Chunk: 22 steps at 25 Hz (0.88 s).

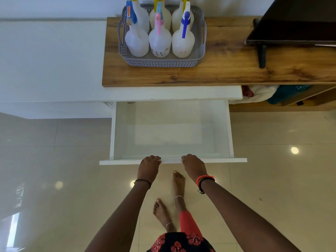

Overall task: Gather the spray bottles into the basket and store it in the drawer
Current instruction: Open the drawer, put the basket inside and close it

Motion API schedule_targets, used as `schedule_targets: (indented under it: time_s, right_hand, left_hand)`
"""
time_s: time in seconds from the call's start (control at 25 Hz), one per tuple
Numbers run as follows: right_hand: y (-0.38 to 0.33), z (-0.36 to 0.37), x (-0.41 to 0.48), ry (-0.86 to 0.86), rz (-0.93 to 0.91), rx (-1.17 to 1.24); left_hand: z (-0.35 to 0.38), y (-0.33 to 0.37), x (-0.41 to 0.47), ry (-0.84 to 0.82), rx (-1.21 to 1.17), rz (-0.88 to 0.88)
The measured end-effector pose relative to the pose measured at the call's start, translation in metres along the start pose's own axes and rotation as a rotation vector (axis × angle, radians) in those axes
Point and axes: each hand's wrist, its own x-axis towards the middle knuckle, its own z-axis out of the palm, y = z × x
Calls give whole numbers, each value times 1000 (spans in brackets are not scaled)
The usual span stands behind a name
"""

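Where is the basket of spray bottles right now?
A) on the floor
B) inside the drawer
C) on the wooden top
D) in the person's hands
C: the basket sits on the wooden top behind the open drawer, and the left hand and right hand hold the drawer's front edge, not the basket.

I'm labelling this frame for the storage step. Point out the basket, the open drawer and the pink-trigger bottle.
basket (160, 62): head view, on its front wall.
drawer (227, 160): head view, on its front panel.
pink-trigger bottle (160, 45): head view, on its translucent body.
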Motion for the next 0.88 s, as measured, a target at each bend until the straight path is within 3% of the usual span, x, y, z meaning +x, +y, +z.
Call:
schedule_targets:
  time_s: [0.28,0.88]
  right_hand:
    - [3,12,-17,-96,42,38]
    - [7,24,-31,-173,49,93]
  left_hand:
    - [10,-1,-18,-80,88,-10]
    - [18,-6,-37,-184,-31,-51]
